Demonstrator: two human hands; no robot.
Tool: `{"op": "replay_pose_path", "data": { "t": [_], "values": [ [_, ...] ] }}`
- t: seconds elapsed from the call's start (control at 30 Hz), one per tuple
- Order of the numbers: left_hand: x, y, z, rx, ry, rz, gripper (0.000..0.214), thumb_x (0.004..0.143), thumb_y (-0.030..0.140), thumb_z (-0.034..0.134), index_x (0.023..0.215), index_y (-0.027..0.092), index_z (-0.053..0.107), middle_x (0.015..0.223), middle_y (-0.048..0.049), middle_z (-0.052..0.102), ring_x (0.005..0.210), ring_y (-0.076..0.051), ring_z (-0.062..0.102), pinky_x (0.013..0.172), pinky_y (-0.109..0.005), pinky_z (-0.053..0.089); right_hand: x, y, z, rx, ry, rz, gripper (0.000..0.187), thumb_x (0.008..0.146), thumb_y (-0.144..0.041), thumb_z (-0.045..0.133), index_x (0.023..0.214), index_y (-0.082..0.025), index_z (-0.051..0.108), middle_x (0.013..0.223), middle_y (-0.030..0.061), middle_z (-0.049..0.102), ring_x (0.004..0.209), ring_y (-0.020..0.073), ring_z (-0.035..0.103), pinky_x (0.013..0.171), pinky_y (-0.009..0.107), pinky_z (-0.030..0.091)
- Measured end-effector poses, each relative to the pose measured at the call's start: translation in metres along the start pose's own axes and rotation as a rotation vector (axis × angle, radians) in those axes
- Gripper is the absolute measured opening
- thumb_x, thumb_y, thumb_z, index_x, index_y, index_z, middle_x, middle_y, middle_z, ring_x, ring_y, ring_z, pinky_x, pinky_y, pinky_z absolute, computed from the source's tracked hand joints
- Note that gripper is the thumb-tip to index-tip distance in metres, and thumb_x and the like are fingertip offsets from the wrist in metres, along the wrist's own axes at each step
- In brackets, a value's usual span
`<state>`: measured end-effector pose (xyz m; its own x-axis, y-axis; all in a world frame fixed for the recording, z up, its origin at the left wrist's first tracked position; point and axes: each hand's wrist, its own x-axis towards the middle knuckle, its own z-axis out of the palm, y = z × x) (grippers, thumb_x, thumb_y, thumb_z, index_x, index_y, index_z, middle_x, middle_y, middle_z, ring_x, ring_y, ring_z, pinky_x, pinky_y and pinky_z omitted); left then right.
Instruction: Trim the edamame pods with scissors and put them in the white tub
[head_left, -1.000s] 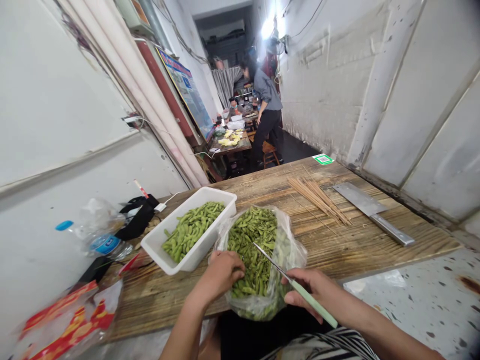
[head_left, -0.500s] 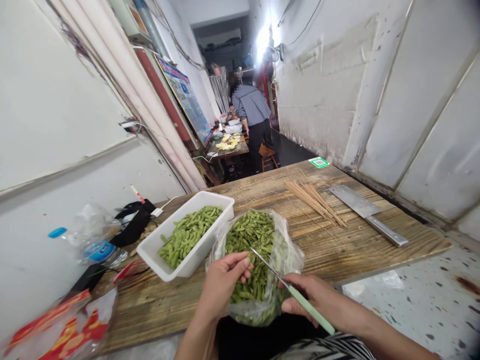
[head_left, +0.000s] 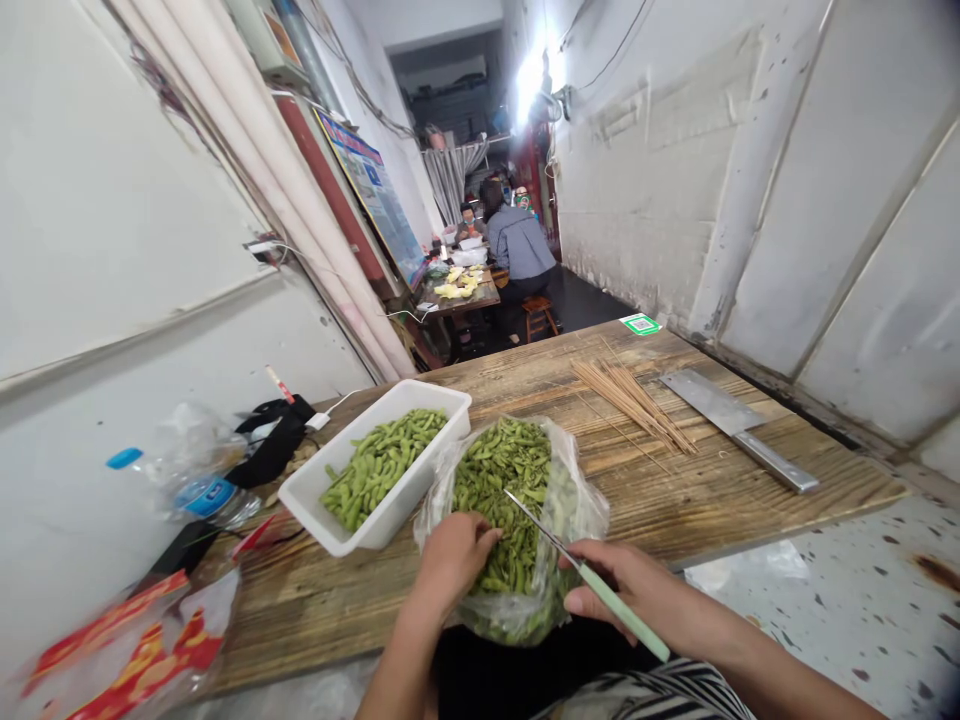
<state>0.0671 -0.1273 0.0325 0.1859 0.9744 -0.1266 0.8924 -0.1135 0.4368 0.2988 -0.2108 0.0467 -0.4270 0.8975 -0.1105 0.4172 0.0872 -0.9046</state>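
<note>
A clear plastic bag point(head_left: 581, 510) full of green edamame pods point(head_left: 504, 480) lies at the near edge of the wooden table point(head_left: 720, 490). My left hand point(head_left: 452, 557) reaches into the bag with its fingers curled down among the pods; what it grips is hidden. My right hand point(head_left: 637, 590) is closed round the pale green handle of a small knife point(head_left: 585, 578), whose thin blade points up and left over the bag. A white rectangular tray point(head_left: 315, 490) holding more pods stands just left of the bag.
A bundle of bamboo skewers point(head_left: 634, 400) and a steel cleaver point(head_left: 739, 430) lie at the table's right. A water bottle point(head_left: 187, 480), black pouch point(head_left: 274, 440) and red-printed bag point(head_left: 127, 640) crowd the left edge by the wall. A person point(head_left: 521, 245) sits at a far table.
My left hand, raised above the pods half a second ago, has dropped back into the bag. The knife hand has barely moved. The far person has gone from standing to sitting.
</note>
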Motion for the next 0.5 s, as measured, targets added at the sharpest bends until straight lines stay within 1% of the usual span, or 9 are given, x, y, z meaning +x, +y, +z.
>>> {"op": "replay_pose_path", "data": {
  "t": [0.03, 0.07, 0.1, 0.17, 0.23, 0.3, 0.37, 0.43, 0.5],
  "values": [
    [0.000, 0.001, 0.000, 0.019, -0.027, 0.008, 0.014, 0.073, 0.024, 0.057, 0.069, 0.017, 0.069, 0.066, -0.0078, 0.068, 0.068, -0.023, 0.063, 0.065, -0.031, 0.041, 0.000, 0.000, 0.000, 0.006, -0.008, 0.010, 0.034, 0.083, -0.044, 0.061, 0.098, -0.014, 0.063, 0.059, -0.0048, 0.049, 0.047, 0.0073, 0.043, 0.043, 0.018, 0.029],
    [0.001, 0.001, 0.000, 0.018, -0.048, 0.018, 0.013, 0.071, 0.021, 0.057, 0.069, 0.017, 0.069, 0.066, -0.0067, 0.067, 0.068, -0.022, 0.062, 0.064, -0.030, 0.040, 0.000, 0.000, 0.000, 0.017, -0.017, 0.018, 0.034, 0.083, -0.044, 0.062, 0.098, -0.014, 0.063, 0.060, -0.0048, 0.049, 0.046, 0.0071, 0.043, 0.042, 0.017, 0.029],
    [0.002, 0.000, 0.000, 0.008, -0.067, 0.028, 0.014, 0.070, 0.017, 0.056, 0.074, 0.018, 0.070, 0.066, -0.0056, 0.067, 0.068, -0.021, 0.062, 0.064, -0.028, 0.040, 0.001, 0.000, 0.001, 0.033, -0.027, 0.027, 0.034, 0.083, -0.043, 0.062, 0.099, -0.014, 0.062, 0.060, -0.0047, 0.049, 0.045, 0.0068, 0.043, 0.041, 0.017, 0.029],
    [0.003, -0.003, -0.001, -0.008, -0.094, 0.046, 0.027, 0.068, 0.014, 0.055, 0.090, 0.018, 0.070, 0.067, -0.0036, 0.067, 0.067, -0.020, 0.061, 0.063, -0.027, 0.040, 0.001, 0.002, 0.002, 0.077, -0.044, 0.044, 0.034, 0.082, -0.043, 0.062, 0.101, -0.014, 0.061, 0.062, -0.0044, 0.050, 0.044, 0.0062, 0.043, 0.040, 0.017, 0.029],
    [0.002, -0.006, -0.005, -0.089, -0.093, 0.051, 0.037, 0.069, 0.018, 0.056, 0.104, 0.016, 0.067, 0.068, -0.0031, 0.067, 0.066, -0.019, 0.060, 0.062, -0.026, 0.040, 0.002, 0.006, 0.003, 0.136, -0.064, 0.066, 0.037, 0.082, -0.045, 0.062, 0.102, -0.014, 0.060, 0.064, -0.0042, 0.050, 0.043, 0.0057, 0.043, 0.039, 0.016, 0.029],
    [-0.002, -0.006, -0.010, -0.278, -0.062, 0.033, 0.041, 0.070, 0.026, 0.058, 0.108, 0.012, 0.065, 0.067, -0.0031, 0.064, 0.061, -0.019, 0.058, 0.057, -0.026, 0.041, 0.003, 0.011, 0.005, 0.205, -0.086, 0.082, 0.042, 0.082, -0.049, 0.061, 0.104, -0.014, 0.058, 0.063, -0.0050, 0.048, 0.042, 0.0057, 0.043, 0.037, 0.015, 0.030],
    [-0.009, -0.002, -0.017, -0.523, -0.042, 0.017, 0.042, 0.072, 0.034, 0.058, 0.107, 0.010, 0.065, 0.064, -0.0022, 0.061, 0.057, -0.017, 0.054, 0.052, -0.025, 0.040, 0.002, 0.016, 0.007, 0.277, -0.112, 0.077, 0.045, 0.082, -0.054, 0.059, 0.104, -0.015, 0.055, 0.059, -0.0067, 0.045, 0.040, 0.0059, 0.043, 0.035, 0.014, 0.031],
    [-0.017, 0.006, -0.023, -0.710, -0.060, 0.009, 0.045, 0.072, 0.040, 0.060, 0.105, 0.010, 0.066, 0.062, -0.0004, 0.058, 0.054, -0.014, 0.051, 0.049, -0.024, 0.039, 0.002, 0.018, 0.008, 0.339, -0.137, 0.060, 0.045, 0.082, -0.056, 0.057, 0.101, -0.016, 0.053, 0.055, -0.0083, 0.043, 0.039, 0.0056, 0.042, 0.034, 0.013, 0.032],
    [-0.025, 0.015, -0.029, -0.823, -0.091, 0.008, 0.047, 0.070, 0.043, 0.064, 0.104, 0.010, 0.066, 0.061, 0.0006, 0.057, 0.052, -0.012, 0.050, 0.048, -0.023, 0.040, 0.001, 0.018, 0.008, 0.373, -0.149, 0.048, 0.043, 0.082, -0.057, 0.057, 0.098, -0.016, 0.052, 0.053, -0.0089, 0.043, 0.038, 0.0050, 0.042, 0.034, 0.012, 0.032]
  ]
}}
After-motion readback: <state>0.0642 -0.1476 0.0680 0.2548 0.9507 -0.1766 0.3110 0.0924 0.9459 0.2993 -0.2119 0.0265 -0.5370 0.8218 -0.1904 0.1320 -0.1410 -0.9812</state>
